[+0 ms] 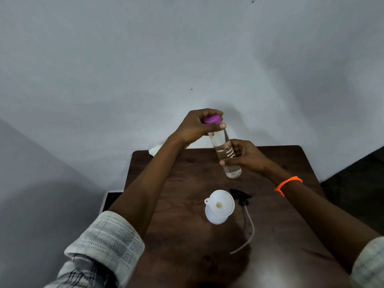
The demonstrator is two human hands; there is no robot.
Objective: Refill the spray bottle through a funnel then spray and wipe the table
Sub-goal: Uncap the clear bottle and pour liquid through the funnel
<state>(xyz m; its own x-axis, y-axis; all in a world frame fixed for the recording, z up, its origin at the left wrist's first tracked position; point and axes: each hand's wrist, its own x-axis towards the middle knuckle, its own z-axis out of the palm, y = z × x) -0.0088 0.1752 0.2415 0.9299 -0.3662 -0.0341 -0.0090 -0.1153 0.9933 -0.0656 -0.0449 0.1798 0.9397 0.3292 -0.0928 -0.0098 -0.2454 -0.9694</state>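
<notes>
At frame centre the right hand (245, 155) grips a clear water bottle (225, 151) around its middle, held above the table (291, 163), while the left hand (197, 126) pinches its purple cap (212, 119) (apparently unscrewing it). Below, a white funnel (221, 203) sits in the spray bottle (214, 218), beside the removed sprayer head (242, 197). Next comes tilting the mouth over the funnel, judged carefully.

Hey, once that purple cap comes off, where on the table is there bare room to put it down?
Bare wood on the table lies right of the spray head and its tube, under the right forearm. The near middle is crowded: funnel on the white bottle.
</notes>
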